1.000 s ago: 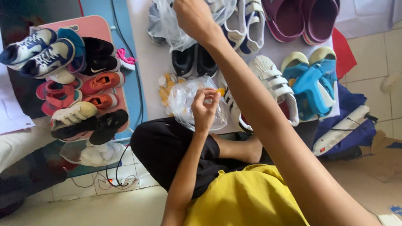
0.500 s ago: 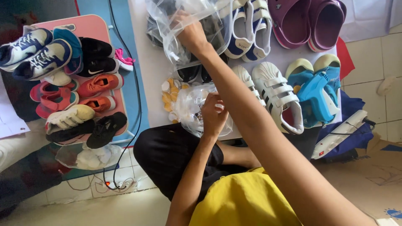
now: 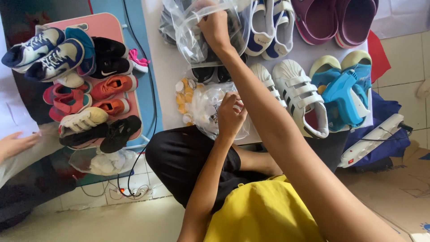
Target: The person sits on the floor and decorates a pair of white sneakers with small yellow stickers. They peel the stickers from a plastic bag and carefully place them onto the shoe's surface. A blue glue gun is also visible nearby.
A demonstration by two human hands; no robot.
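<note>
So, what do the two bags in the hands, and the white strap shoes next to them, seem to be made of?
Both bags look like thin clear plastic film: the upper bag in the right hand and the lower bag in the left hand are see-through, glossy and wrinkled. The white strap shoes look like smooth leather or imitation leather, with ribbed, probably rubber toe caps.

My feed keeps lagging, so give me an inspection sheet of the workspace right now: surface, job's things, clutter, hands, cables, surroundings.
Surface: white table top, crowded with shoes.
Job's things: clear plastic bag, raised; second crumpled clear bag by small yellow and white pieces.
Clutter: white strapped sneakers, blue sandals, purple clogs, children's shoes on pink board.
Hands: right hand grips raised bag; left hand pinches crumpled bag.
Cables: black cable along table edge; white power strip.
Surroundings: tiled floor; another person's hand.
</note>
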